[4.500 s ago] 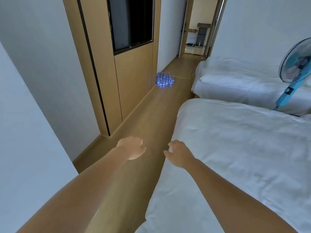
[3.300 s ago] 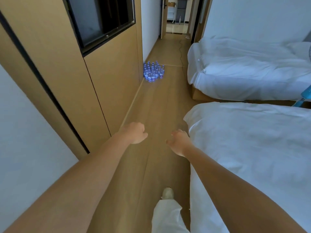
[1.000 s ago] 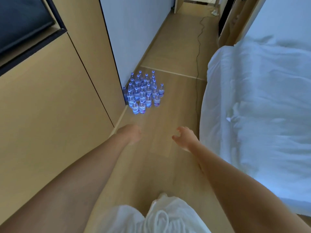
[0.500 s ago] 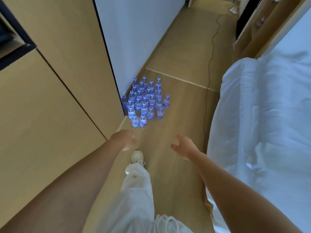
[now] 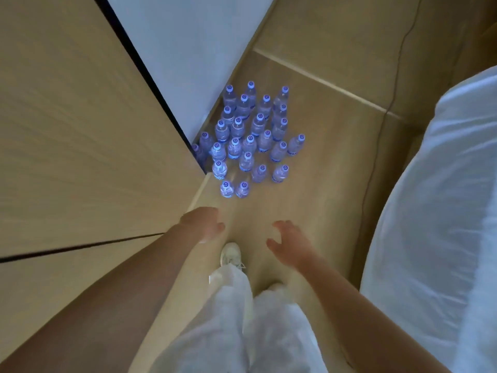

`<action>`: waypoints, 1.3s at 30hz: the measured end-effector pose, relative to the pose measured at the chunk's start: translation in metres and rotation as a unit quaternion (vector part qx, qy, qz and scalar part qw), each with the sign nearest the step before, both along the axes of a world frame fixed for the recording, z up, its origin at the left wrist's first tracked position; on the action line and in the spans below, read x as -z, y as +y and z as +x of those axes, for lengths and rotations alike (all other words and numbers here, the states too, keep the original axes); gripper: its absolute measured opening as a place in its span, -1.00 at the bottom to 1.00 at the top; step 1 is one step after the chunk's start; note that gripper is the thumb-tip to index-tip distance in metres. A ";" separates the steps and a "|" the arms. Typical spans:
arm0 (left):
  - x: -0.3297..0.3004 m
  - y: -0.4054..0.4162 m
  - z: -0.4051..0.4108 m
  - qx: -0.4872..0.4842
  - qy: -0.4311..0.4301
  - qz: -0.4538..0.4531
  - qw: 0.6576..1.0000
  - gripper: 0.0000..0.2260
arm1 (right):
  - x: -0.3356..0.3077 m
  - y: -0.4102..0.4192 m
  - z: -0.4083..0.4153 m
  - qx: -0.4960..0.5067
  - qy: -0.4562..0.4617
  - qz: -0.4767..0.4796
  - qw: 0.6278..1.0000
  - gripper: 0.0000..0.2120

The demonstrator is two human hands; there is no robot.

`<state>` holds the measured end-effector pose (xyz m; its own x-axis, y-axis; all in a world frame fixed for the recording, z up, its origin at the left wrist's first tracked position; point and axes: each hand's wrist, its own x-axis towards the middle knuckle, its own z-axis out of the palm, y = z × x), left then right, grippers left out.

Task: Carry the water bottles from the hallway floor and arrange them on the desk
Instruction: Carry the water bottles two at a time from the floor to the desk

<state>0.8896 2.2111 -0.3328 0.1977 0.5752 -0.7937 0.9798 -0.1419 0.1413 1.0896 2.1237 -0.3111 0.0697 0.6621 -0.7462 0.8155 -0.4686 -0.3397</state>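
- Both hands reach forward over a wooden floor (image 5: pixel 309 109), each holding nothing.
- Left hand (image 5: pixel 203 224): fingers loosely curled, relaxed.
- Right hand (image 5: pixel 289 244): fingers spread apart, thumb out.
- Bottles (image 5: pixel 250 138), clear with blue caps, stand upright in a cluster on the floor just beyond the fingertips, against the wall corner.
- A white bed (image 5: pixel 441 211) lies right of the right hand's fingers.

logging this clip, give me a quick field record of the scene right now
bottles: cluster of clear plastic water bottles with white caps, upright on the wooden floor beside the white wall
left hand: empty, short of the bottles
right hand: empty, fingers spread
right side: white bed
cable: dark cord along the floor
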 end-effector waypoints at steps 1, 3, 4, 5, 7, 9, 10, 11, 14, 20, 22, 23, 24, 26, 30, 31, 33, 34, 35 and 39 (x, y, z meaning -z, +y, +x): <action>0.022 0.008 0.002 -0.013 0.001 -0.012 1.000 -0.63 | 0.019 0.011 -0.001 -0.019 0.002 -0.012 1.000 -0.49; 0.070 0.022 0.009 -0.033 -0.001 -0.029 0.999 -0.61 | 0.063 0.032 -0.001 -0.046 0.009 -0.029 0.998 -0.49; 0.095 0.029 0.012 -0.038 0.000 -0.035 0.999 -0.60 | 0.086 0.042 0.000 -0.059 0.012 -0.035 0.998 -0.49; 0.118 0.034 0.014 -0.043 0.005 -0.044 0.998 -0.60 | 0.109 0.051 0.000 -0.070 0.015 -0.044 0.996 -0.48; 0.168 0.041 0.019 -0.077 0.020 -0.050 0.996 -0.58 | 0.159 0.068 0.000 -0.078 0.031 -0.053 0.995 -0.46; 0.221 0.051 0.026 -0.123 0.024 -0.044 0.991 -0.54 | 0.208 0.088 0.000 -0.090 0.043 -0.048 0.994 -0.45; 0.247 0.057 0.030 -0.147 0.021 -0.041 0.988 -0.50 | 0.232 0.097 0.001 -0.097 0.040 -0.043 0.994 -0.46; 0.272 0.062 0.034 -0.169 0.021 -0.036 0.985 -0.44 | 0.256 0.106 0.003 -0.107 0.034 -0.036 0.993 -0.48; 0.335 0.072 0.043 -0.246 0.014 -0.042 0.968 -0.21 | 0.323 0.125 0.007 -0.142 -0.003 -0.044 0.989 -0.53; 0.427 0.090 0.038 -0.402 -0.149 -0.006 0.903 -0.03 | 0.416 0.150 0.000 -0.002 0.019 0.050 0.999 -0.22; 0.442 0.096 0.037 -0.436 -0.211 0.007 0.875 -0.11 | 0.438 0.163 -0.002 0.041 0.047 0.095 0.993 -0.15; 0.445 0.098 0.037 -0.425 -0.206 0.026 0.881 -0.10 | 0.448 0.168 -0.004 0.051 0.056 0.108 0.991 -0.15; 0.447 0.101 0.037 -0.406 -0.196 0.049 0.891 -0.07 | 0.457 0.172 -0.005 0.058 0.064 0.113 0.990 -0.15; 0.450 0.108 0.036 -0.394 -0.216 0.067 0.891 -0.10 | 0.472 0.178 -0.009 0.075 0.080 0.103 0.989 -0.17; 0.452 0.112 0.036 -0.427 -0.253 0.055 0.866 -0.47 | 0.481 0.183 -0.009 0.067 0.070 0.094 0.991 -0.37; 0.450 0.110 0.036 -0.434 -0.251 0.055 0.864 -0.50 | 0.481 0.182 -0.007 0.051 0.055 0.102 0.992 -0.40; 0.442 0.103 0.037 -0.439 -0.243 0.064 0.863 -0.49 | 0.474 0.177 -0.002 0.046 0.036 0.106 0.993 -0.43; 0.435 0.099 0.038 -0.434 -0.231 0.072 0.868 -0.46 | 0.468 0.173 0.001 0.049 0.027 0.100 0.993 -0.42; 0.425 0.094 0.038 -0.423 -0.219 0.076 0.876 -0.43 | 0.461 0.169 0.003 0.047 0.016 0.092 0.994 -0.42; 0.380 0.063 0.037 -0.434 -0.202 0.070 0.875 -0.38 | 0.416 0.153 0.013 -0.014 -0.001 0.078 0.997 -0.44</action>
